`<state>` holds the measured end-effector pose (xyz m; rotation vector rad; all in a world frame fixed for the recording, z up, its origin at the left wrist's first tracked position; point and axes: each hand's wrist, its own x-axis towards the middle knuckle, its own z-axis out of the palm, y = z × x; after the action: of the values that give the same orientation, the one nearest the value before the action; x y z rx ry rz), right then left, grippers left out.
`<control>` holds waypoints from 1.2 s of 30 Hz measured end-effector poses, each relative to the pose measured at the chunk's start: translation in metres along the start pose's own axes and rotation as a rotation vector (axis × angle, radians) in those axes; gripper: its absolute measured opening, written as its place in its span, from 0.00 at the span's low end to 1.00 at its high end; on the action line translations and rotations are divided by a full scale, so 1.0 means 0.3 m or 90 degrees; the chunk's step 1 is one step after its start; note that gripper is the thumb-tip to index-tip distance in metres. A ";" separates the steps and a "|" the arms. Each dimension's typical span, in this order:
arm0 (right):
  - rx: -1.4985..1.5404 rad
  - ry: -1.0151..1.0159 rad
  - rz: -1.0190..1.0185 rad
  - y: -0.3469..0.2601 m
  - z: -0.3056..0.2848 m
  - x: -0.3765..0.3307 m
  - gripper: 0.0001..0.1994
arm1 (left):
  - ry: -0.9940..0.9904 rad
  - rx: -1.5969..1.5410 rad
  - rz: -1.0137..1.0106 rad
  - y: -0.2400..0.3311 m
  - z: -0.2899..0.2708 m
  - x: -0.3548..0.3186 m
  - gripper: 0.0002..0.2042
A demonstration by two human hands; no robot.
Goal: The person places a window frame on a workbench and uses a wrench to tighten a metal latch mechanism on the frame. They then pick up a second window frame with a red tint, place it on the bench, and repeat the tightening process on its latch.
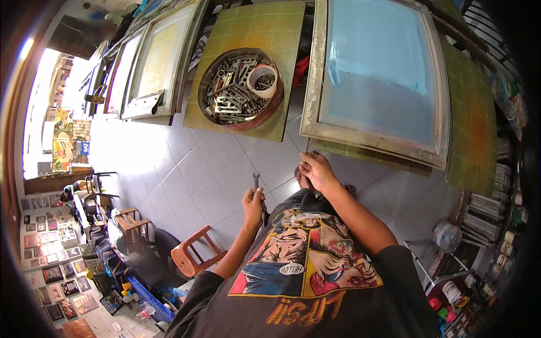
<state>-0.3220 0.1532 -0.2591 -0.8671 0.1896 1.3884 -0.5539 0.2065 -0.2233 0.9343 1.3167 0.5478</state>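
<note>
My left hand [253, 201] is closed around a small metal wrench [256, 180] whose open end points up. Under the near edge of a large framed printing screen [376, 73] with a pale blue mesh, my right hand [316, 170] pinches a thin metal bolt or rod [307, 145] that hangs from the frame's corner. The screen lies on a green gridded table [468, 141]. A round red-rimmed tray [242, 84] full of metal clamps, brackets and a roll of tape [262, 80] sits on a second green board [248, 34] to the left.
More framed screens [152, 62] line the left tables. On the tiled floor [186, 163] stand an orange plastic stool [191, 253] and a wooden stool [132, 222]. Prints cover the lower left wall. Shelves with bottles and stacked items fill the right side [490, 225].
</note>
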 end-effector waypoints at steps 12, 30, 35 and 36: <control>0.135 0.020 -0.090 0.019 0.070 -0.052 0.13 | -0.150 0.147 0.170 0.148 -0.331 0.378 0.07; 0.086 0.312 -0.306 0.108 0.164 -0.016 0.08 | -0.346 0.399 0.248 0.506 -0.504 0.662 0.07; 0.059 0.354 -0.340 0.119 0.165 0.015 0.11 | -0.332 0.341 0.238 0.487 -0.534 0.680 0.06; 0.086 0.335 -0.308 0.108 0.183 0.000 0.09 | -0.331 0.341 0.243 0.484 -0.534 0.676 0.06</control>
<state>-0.3714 0.1856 -0.2349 -1.0676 0.4384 0.6729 -0.6430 0.4891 -0.2157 1.6647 0.8164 0.2045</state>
